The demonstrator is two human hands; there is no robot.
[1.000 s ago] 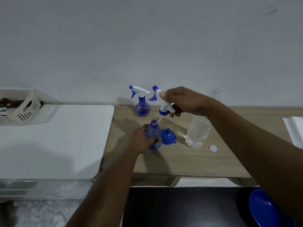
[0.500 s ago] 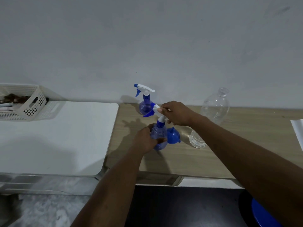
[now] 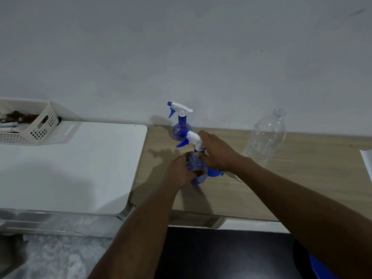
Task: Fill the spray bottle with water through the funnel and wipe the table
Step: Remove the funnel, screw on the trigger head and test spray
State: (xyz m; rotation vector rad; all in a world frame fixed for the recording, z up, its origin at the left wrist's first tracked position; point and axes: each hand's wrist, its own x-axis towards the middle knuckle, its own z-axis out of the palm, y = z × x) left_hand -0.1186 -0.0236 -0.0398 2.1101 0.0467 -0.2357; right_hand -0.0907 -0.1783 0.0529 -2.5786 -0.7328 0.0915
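A blue see-through spray bottle (image 3: 198, 168) stands on the wooden table (image 3: 291, 178). My left hand (image 3: 180, 171) grips its body from the left. Its white spray head (image 3: 192, 137), with a blue trigger, sits on the bottle's neck, and my right hand (image 3: 216, 153) holds it from the right at the collar. The blue funnel (image 3: 215, 173) lies on the table just right of the bottle, mostly hidden under my right wrist. A clear plastic water bottle (image 3: 265, 137) without a cap stands to the right.
A second blue spray bottle (image 3: 180, 121) stands by the wall behind my hands. A white table (image 3: 70, 168) adjoins on the left, with a white perforated basket (image 3: 30, 123) at its back. A white sheet (image 3: 367, 160) lies at the right edge. A blue object (image 3: 320, 268) sits low right.
My right hand has brought the spray head down from above onto the bottle's neck and now holds it near the collar. My left hand stays on the bottle. The camera has tilted.
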